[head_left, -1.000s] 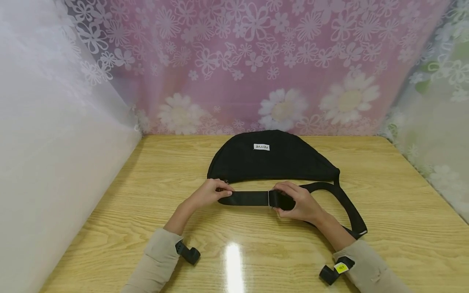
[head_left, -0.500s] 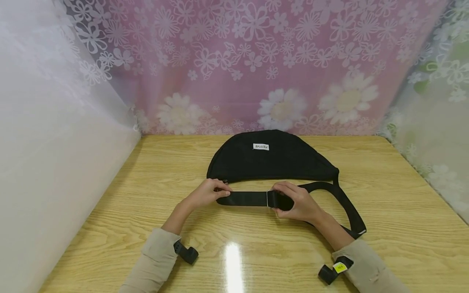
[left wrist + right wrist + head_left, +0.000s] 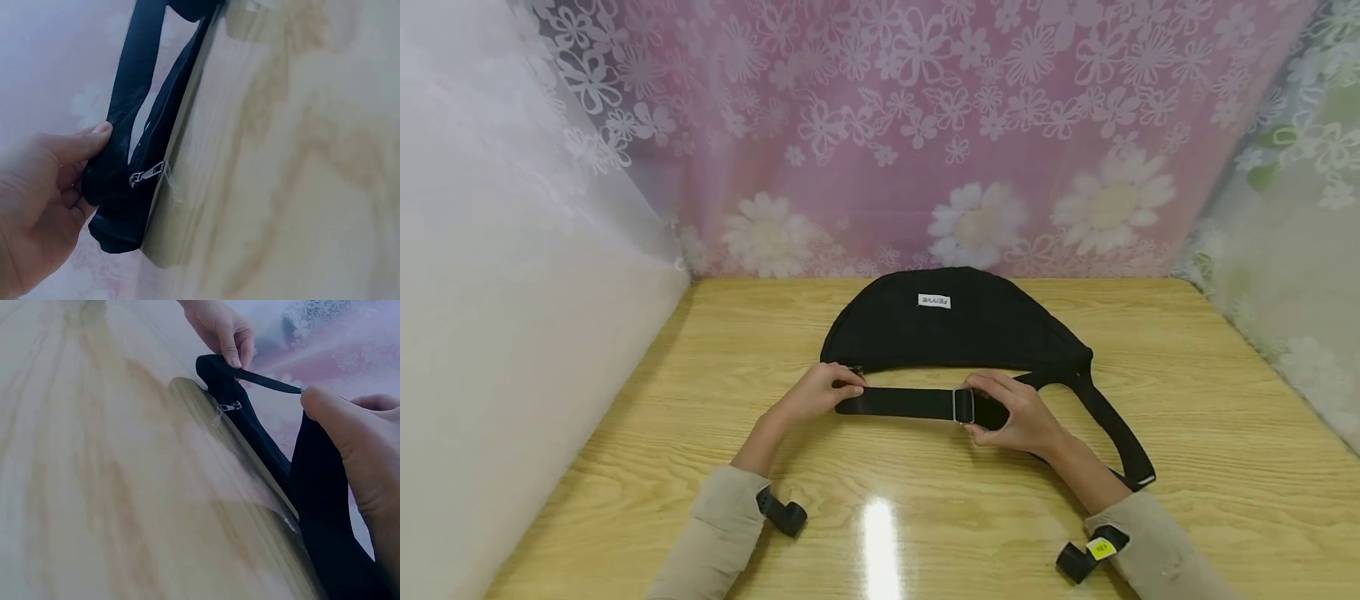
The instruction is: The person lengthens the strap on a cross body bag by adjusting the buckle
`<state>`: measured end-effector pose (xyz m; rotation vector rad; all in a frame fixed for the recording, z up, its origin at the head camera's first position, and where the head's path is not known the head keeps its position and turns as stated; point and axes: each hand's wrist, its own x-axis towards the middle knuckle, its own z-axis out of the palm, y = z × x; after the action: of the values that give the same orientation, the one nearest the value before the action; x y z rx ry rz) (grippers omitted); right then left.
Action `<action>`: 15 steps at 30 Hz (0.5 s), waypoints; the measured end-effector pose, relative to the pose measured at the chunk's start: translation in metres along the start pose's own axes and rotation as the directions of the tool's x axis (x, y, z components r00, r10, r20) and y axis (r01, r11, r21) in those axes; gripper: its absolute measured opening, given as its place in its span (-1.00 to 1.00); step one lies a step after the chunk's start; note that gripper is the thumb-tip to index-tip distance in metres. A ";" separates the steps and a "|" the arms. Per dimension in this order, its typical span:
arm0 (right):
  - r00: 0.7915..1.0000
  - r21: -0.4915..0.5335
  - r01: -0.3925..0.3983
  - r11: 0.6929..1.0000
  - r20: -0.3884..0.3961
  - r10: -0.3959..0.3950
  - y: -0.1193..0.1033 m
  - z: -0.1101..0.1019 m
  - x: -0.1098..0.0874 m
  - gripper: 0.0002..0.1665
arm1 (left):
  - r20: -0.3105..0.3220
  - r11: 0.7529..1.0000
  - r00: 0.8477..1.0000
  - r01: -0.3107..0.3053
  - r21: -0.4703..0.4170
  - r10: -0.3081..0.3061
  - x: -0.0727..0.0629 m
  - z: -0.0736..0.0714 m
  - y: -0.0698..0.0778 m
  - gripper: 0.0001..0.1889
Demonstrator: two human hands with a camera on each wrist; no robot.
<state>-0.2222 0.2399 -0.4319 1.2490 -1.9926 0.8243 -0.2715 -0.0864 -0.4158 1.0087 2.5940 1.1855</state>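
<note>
A black crescent-shaped shoulder bag (image 3: 992, 329) with a white label (image 3: 934, 301) lies flat on the table. Its black webbing strap (image 3: 906, 403) is stretched level in front of it. At the bag's left end, my left hand (image 3: 811, 395) pinches the strap between thumb and fingers. My right hand (image 3: 1022, 417) grips the strap at its metal slider buckle (image 3: 955, 406), the strap looping inside the curled fingers. Beyond that hand, the strap curves back to the bag's right corner. A silver zipper pull (image 3: 150, 174) shows beside the strap in the left wrist view.
The wood-grain table (image 3: 737, 333) is backed by a pink floral curtain (image 3: 865, 167). A white sheet (image 3: 535, 275) hangs at left and a pale floral one (image 3: 1300, 317) at right. Black camera mounts (image 3: 786, 515) sit at both sleeve cuffs.
My hands have drawn slightly apart, left hand to the left and right hand a little to the right. More strap shows between them, and the slider buckle's whole frame is now visible.
</note>
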 end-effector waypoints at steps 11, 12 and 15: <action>0.999 -0.005 -0.017 1.000 0.038 0.017 0.000 0.000 -0.001 -0.45 | -0.012 0.999 1.000 0.020 0.033 -0.019 0.000 0.003 -0.001 -0.83; 0.999 -0.007 -0.023 1.000 0.041 0.023 -0.001 -0.001 -0.002 -0.44 | -0.015 0.999 1.000 0.020 0.044 -0.019 0.000 0.004 0.000 -0.83; 0.996 -0.020 -0.055 0.998 0.064 0.056 -0.002 -0.002 -0.002 -0.43 | -0.032 0.994 0.999 0.014 0.113 -0.011 0.001 0.009 0.005 -0.83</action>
<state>-0.2199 0.2415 -0.4320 1.2290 -2.0900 0.8004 -0.2668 -0.0779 -0.4184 1.0002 2.7148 1.0710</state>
